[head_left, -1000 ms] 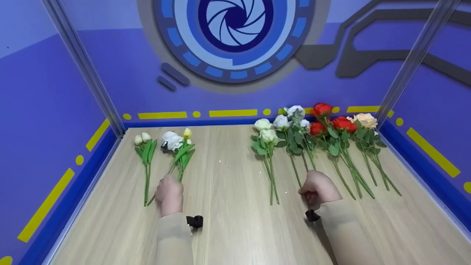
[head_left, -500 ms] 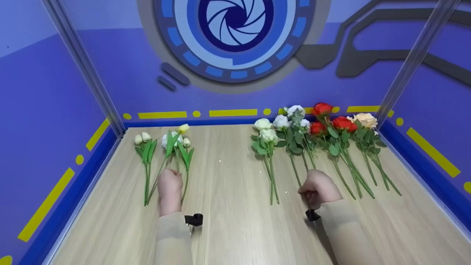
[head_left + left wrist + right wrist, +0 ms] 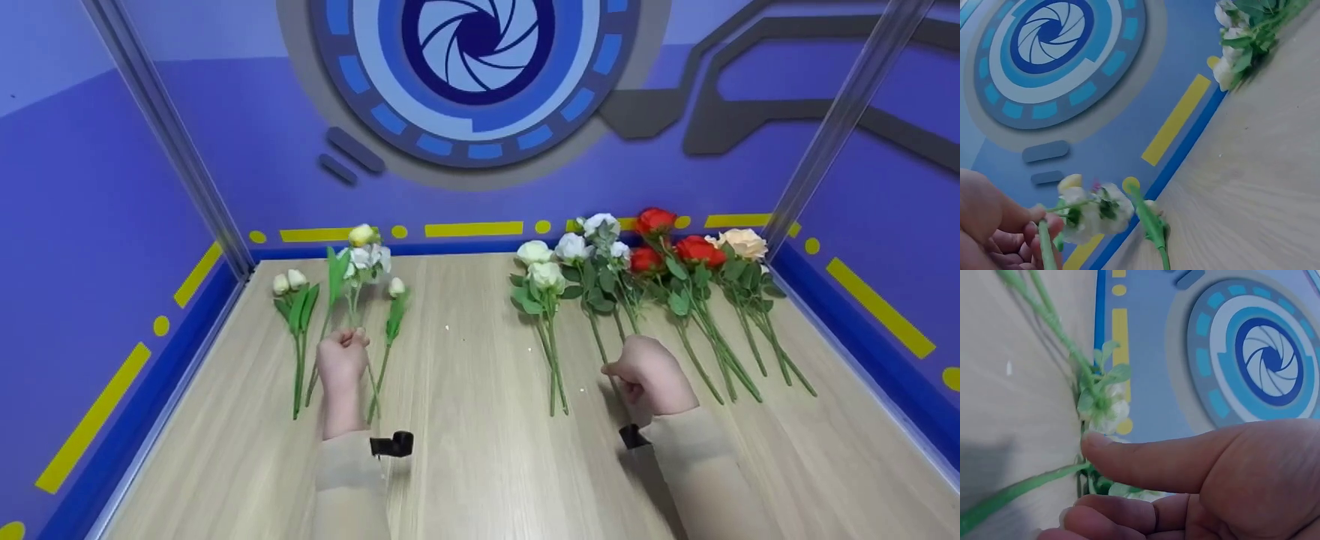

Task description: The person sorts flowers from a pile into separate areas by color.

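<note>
My left hand (image 3: 343, 364) pinches the green stem of a white flower (image 3: 366, 259), raised off the table. Close by that bloom, a yellow tulip (image 3: 363, 235) stands up; its stem passes behind the hand, and I cannot tell whether the fingers hold it too. In the left wrist view the white blossoms (image 3: 1095, 214) tilt away from the thumb. Just right of this hand a cream tulip (image 3: 396, 287) lies on the table. My right hand (image 3: 649, 375) has thumb and curled fingers around the stem (image 3: 1027, 486) of a white rose (image 3: 574, 247) lying on the table.
Two cream tulips (image 3: 289, 282) lie at the left. Pale green-white roses (image 3: 546, 277) lie left of my right hand, red roses (image 3: 700, 250) and a peach rose (image 3: 742, 244) beyond it. Blue printed walls (image 3: 480, 202) border the wooden table (image 3: 465, 420).
My left hand has lifted the white flower and moved it slightly up and forward. The yellow tulip has shifted left and up, while the cream tulip now lies apart to the right. My right hand stays put.
</note>
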A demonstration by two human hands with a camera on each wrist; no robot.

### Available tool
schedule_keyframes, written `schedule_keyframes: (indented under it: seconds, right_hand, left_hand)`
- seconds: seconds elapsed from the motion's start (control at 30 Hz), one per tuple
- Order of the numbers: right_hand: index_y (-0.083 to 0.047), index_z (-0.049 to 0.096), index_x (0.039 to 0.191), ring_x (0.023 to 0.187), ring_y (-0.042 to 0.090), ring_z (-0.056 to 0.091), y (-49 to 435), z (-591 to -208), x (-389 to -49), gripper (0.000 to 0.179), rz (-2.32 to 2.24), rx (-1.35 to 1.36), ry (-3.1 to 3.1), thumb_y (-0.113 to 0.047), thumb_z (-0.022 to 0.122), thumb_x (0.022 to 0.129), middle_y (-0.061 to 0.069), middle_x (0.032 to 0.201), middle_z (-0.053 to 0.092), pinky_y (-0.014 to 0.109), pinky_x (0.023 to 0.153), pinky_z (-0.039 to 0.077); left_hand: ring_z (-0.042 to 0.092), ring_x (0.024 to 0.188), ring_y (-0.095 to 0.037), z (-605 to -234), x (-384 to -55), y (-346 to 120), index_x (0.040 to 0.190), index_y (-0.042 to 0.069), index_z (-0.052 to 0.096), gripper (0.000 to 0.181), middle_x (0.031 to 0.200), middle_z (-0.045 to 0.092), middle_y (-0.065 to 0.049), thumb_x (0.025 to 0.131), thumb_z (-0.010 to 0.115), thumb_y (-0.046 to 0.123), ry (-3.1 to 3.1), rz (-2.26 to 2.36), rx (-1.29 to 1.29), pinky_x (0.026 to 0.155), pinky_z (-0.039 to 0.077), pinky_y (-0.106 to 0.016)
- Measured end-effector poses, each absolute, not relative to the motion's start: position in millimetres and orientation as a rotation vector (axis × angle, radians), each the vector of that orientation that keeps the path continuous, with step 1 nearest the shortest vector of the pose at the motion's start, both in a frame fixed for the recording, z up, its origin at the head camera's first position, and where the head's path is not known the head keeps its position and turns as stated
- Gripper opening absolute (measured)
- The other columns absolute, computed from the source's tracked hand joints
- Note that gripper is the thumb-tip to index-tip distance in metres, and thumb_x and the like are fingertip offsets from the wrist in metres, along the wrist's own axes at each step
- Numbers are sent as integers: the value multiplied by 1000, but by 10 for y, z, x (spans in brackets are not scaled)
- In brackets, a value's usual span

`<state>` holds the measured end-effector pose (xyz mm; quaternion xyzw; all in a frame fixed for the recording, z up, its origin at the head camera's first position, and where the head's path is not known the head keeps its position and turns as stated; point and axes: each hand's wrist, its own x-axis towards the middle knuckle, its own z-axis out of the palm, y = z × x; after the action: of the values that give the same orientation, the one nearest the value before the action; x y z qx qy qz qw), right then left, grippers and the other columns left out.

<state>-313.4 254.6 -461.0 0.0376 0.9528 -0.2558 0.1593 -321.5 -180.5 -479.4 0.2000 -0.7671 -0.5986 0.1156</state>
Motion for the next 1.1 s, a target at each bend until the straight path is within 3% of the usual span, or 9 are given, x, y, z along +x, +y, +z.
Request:
schedule_keyframes:
  seconds: [0.13,0.2,0.33,0.5,0.67,0.8,1.1]
  right_hand:
    - [-8,60,53,45,20,63,2494,-4593,-3139,49,-705,87,2754,-27,68,98,3,45,57,30,63,51]
    - [-7,62,54,46,22,66,2452,-4588,-3133,50,-695,81,2774,-28,68,99,4,45,60,31,61,53]
    - [-2,69,61,44,21,65,2330,-4579,-3097,48,-682,27,2844,-30,67,99,7,46,63,32,58,53]
    - [-5,66,67,48,22,65,2118,-4561,-3021,38,-765,-62,2938,-26,68,99,8,54,66,35,62,54]
    - [-5,69,85,53,16,65,1868,-4597,-2953,22,-1003,-106,2884,-21,69,99,5,66,66,28,52,49]
    - [-2,73,91,58,14,67,1671,-4690,-2901,17,-1224,-240,2789,-17,69,98,6,73,71,25,51,51]
    - [6,74,110,72,16,75,1363,-4851,-2806,26,-1579,-605,2502,-17,65,102,20,93,78,19,60,54]
  left_hand:
    - [59,68,-10,-4784,-3223,-1788,123,-17,63,33,83,71,-2,107,53,9,-1959,-2055,560,59,48,-17]
    - [58,66,-6,-4779,-3223,-1760,125,-17,63,33,80,67,4,107,53,10,-1857,-2191,542,59,49,-17]
    - [65,72,-7,-4762,-3235,-1662,125,-17,62,32,79,68,3,106,53,7,-1787,-2329,479,63,54,-19]
    - [70,72,-10,-4711,-3237,-1497,124,-17,61,28,78,70,-2,105,55,3,-1775,-2398,397,67,60,-22]
    - [73,74,-11,-4656,-3203,-1299,124,-14,62,26,84,74,-6,104,56,1,-1799,-2428,302,71,63,-25]
    - [73,73,-13,-4640,-3186,-1092,122,-16,62,25,83,73,-7,103,56,-2,-1792,-2487,210,70,64,-28]
    - [74,74,-14,-4671,-3089,-537,114,-12,64,18,82,71,-5,103,57,-1,-1886,-2571,-19,76,64,-33]
